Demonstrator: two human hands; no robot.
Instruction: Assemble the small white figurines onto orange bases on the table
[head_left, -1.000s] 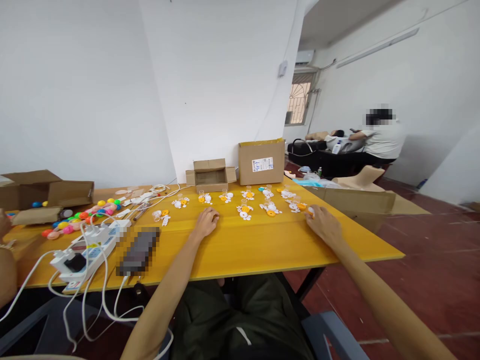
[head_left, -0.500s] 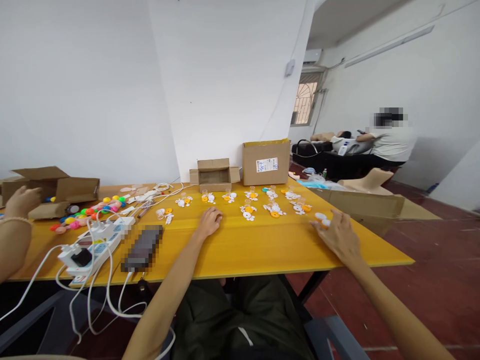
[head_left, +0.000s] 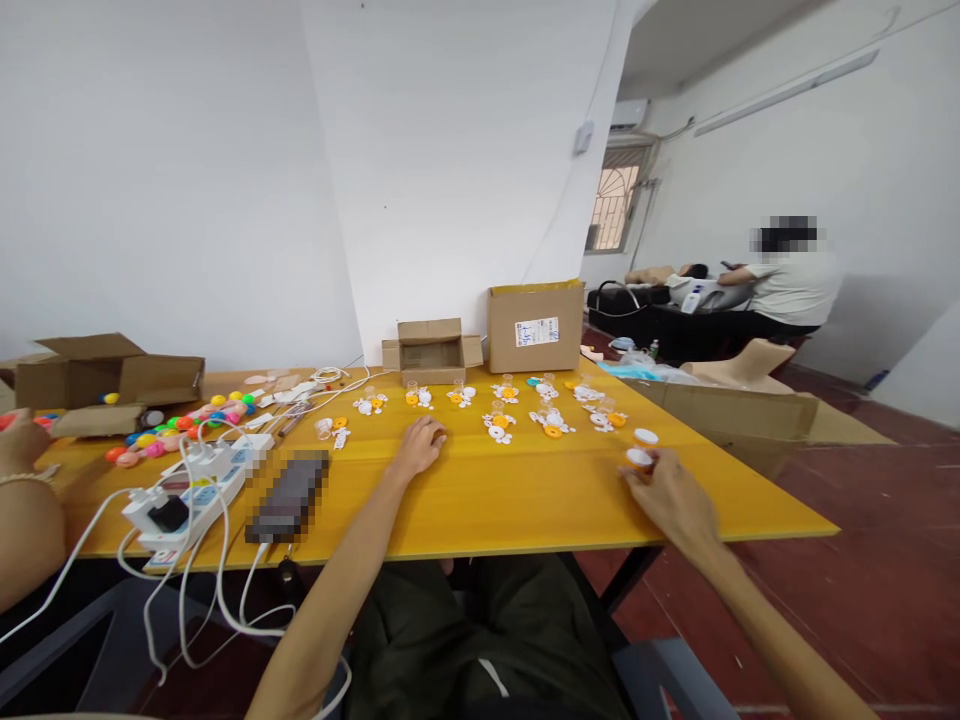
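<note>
My right hand [head_left: 679,495] is closed around a small orange jar with a white lid [head_left: 639,459], just above the right part of the yellow table. Right behind it stands a second white-lidded jar [head_left: 646,438]. My left hand [head_left: 421,446] rests on the table with its fingers loosely curled, and I see nothing in it. Beyond my hands lie several small groups of parts: white discs [head_left: 498,434], orange rings [head_left: 552,432] and clear cups [head_left: 324,427].
A small open carton [head_left: 433,378] and a taller cardboard box [head_left: 534,350] stand at the back. To the left are a phone [head_left: 289,497], a power strip [head_left: 217,500] with cables, and coloured balls [head_left: 184,424]. Another person's hand [head_left: 19,445] is at the far left.
My right hand has drawn one white-lidded jar slightly towards me, apart from the other. My left hand stays in place. The other person's hand at far left has moved lower and further left.
</note>
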